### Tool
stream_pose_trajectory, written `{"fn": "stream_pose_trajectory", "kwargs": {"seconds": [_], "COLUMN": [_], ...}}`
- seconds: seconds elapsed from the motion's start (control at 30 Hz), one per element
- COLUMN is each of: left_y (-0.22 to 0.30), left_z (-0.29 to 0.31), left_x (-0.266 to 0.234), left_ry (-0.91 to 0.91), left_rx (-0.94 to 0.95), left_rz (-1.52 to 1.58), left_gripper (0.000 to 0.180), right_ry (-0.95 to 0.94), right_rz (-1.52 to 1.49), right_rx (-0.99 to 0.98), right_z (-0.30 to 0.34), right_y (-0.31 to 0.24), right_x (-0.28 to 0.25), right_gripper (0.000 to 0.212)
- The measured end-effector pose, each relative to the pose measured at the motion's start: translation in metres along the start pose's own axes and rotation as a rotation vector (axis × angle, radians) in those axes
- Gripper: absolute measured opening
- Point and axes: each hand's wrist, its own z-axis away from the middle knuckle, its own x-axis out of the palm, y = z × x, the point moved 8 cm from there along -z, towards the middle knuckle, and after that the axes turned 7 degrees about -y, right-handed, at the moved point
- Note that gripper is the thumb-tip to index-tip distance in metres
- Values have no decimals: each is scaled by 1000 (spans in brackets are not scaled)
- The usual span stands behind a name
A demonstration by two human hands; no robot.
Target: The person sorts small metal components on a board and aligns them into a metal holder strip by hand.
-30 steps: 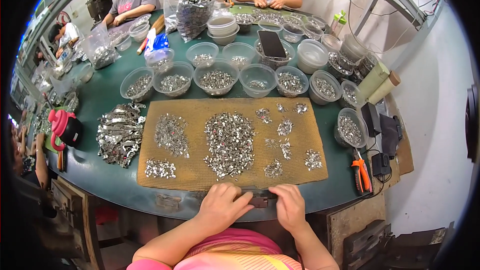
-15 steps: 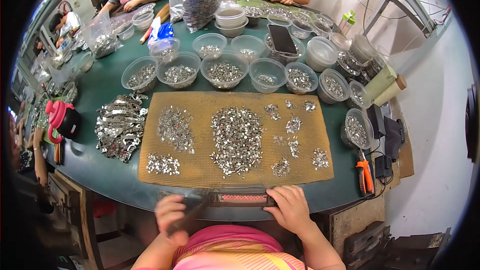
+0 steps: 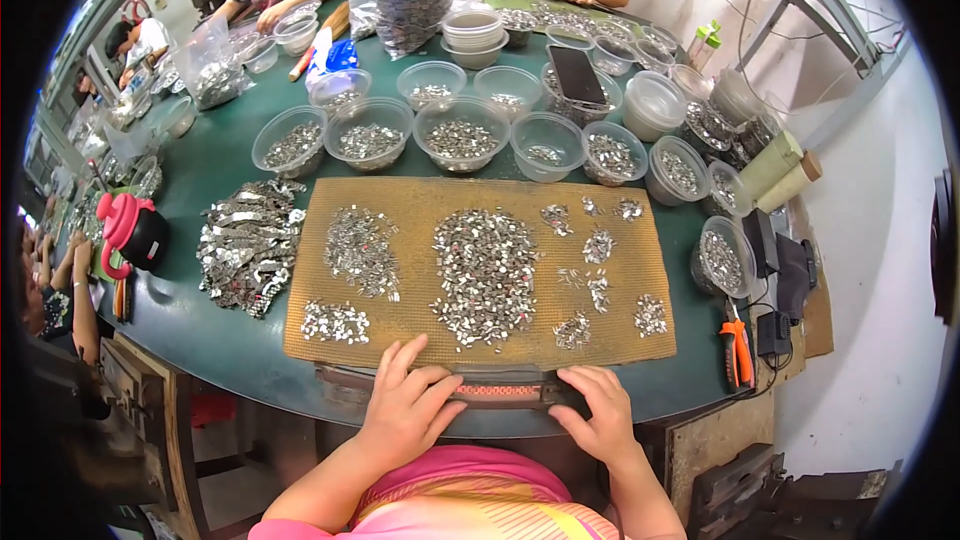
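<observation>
Mat nearside: left hand touching dark bar, grip unclear | right hand grasping its end | risk: tilting from uneven pressing

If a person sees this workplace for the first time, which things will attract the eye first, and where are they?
Probably the large heap of small silvery pieces in the middle of the yellow-brown mat would draw the eye first. Next might come the pink-and-black jug toward the left of the green table, and the pinkish-red strip between the left hand and right hand, near the front edge.
</observation>
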Motion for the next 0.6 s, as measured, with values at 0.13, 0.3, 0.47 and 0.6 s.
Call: {"fn": "stream_pose_trajectory", "kwargs": {"seconds": [0.13, 0.3, 0.47, 0.6], "left_y": [0, -1, -43, -109], "left_z": [-11, -23, -21, -28], "left_x": [4, -18, -44, -56], "left_ry": [0, 26, 158, 258], "left_rx": [66, 136, -56, -208], "left_rz": [112, 232, 214, 168], "left_gripper": [28, 25, 20, 23], "right_ry": [131, 156, 175, 252], "right_rz": [-176, -240, -241, -209], "right_rx": [83, 108, 183, 182], "right_z": [3, 0, 16, 30], "right_y": [13, 18, 41, 82], "right_x": [-7, -4, -7, -5], "right_gripper": [35, 27, 16, 11]}}
